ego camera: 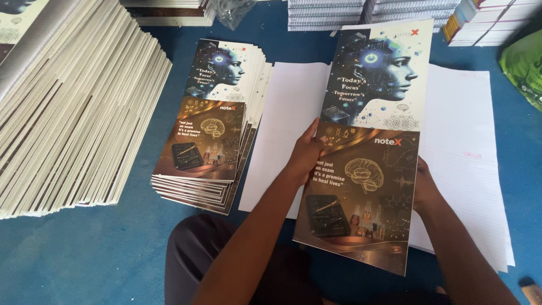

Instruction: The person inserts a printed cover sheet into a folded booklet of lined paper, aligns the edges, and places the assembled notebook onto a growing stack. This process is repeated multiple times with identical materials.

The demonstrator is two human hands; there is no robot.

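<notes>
I hold a long printed cover sheet [367, 141], with a blue head picture on its upper half and a brown brain picture on its lower half. My left hand [305, 155] grips its left edge at mid-height. My right hand [424, 189] holds its right edge, mostly hidden behind the sheet. The sheet lies tilted over a stack of white ruled paper [463, 147] on the blue surface [84, 254].
A fanned pile of the same printed covers [212, 121] lies to the left. Further left stands a large slanted stack of pale notebooks [68, 107]. More stacks [324, 14] line the far edge. A green bag [525, 62] is at the right. My dark-clothed knee [195, 254] is below.
</notes>
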